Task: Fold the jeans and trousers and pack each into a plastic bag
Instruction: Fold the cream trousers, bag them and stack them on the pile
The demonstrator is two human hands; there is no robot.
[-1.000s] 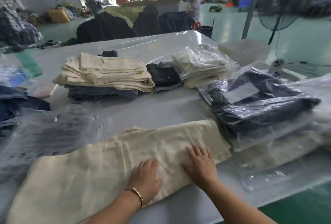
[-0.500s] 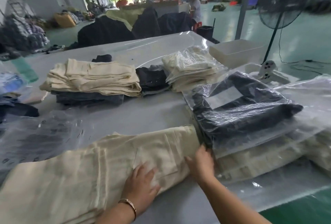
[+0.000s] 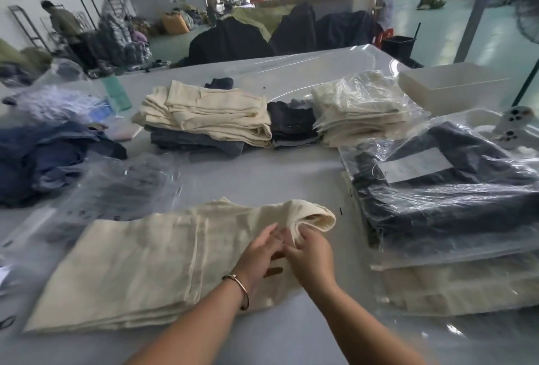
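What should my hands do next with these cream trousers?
Probably carry the lifted end leftward and lay it flat. The right hand has curled the waist end of the cream cotton trousers up; the left hand rests beside it, and the legs lie unfolded.

Grey bench [image 3: 262,177]; white tub [image 3: 455,84] at its far right corner; fan [image 3: 528,23] on a stand beside it; black bin [image 3: 398,46] on the green floor [image 3: 437,20]; orange bag [image 3: 175,23] far left; bracelet [image 3: 240,291].
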